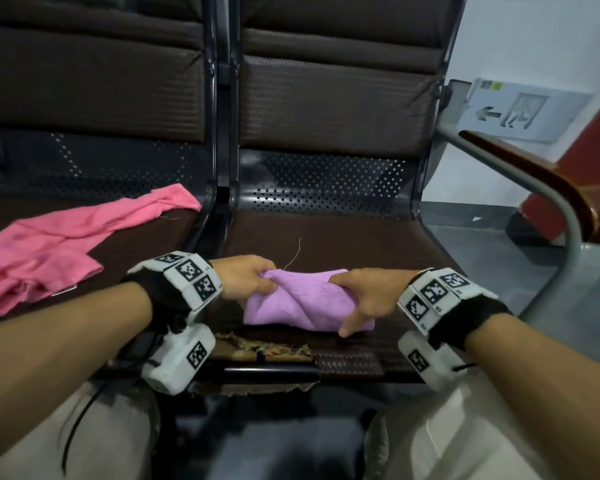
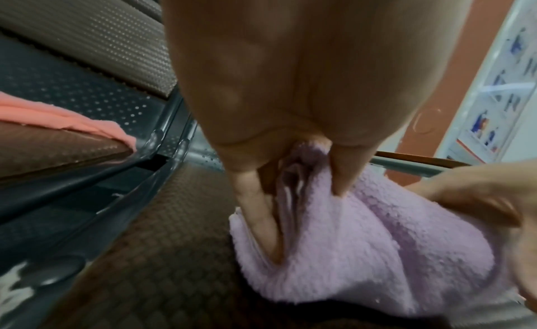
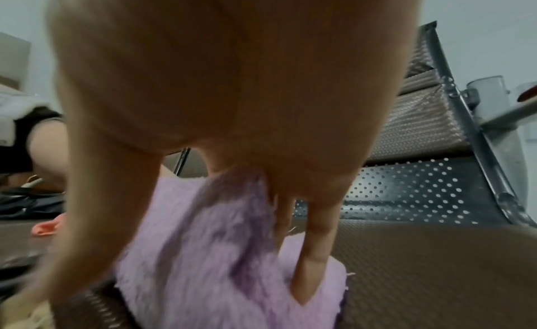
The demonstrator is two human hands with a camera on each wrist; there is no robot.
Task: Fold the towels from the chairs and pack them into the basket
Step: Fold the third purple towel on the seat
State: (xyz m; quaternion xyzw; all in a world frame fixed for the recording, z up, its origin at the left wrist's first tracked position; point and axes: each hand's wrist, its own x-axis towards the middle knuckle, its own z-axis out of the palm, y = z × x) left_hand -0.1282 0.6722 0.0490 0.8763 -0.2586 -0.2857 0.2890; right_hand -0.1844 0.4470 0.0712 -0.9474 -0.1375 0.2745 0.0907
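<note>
A folded purple towel [image 1: 305, 299] lies on the front of the right chair seat [image 1: 326, 237]. My left hand [image 1: 246, 277] grips its left end, with the cloth bunched between thumb and fingers [image 2: 261, 210]. My right hand [image 1: 364, 296] holds the right end, thumb down the front edge and fingers [image 3: 313, 253] over the purple towel [image 3: 218, 253]. The same towel [image 2: 363, 242] fills the lower right of the left wrist view. A pink towel [image 1: 66, 244] lies spread and rumpled on the left chair seat. No basket is in view.
The chair seats are brown padded with perforated metal backs [image 1: 326, 181]. A torn patch [image 1: 274, 348] runs along the right seat's front edge. A metal and wood armrest [image 1: 541, 188] curves at the right. My knees [image 1: 84, 438] are below the seats.
</note>
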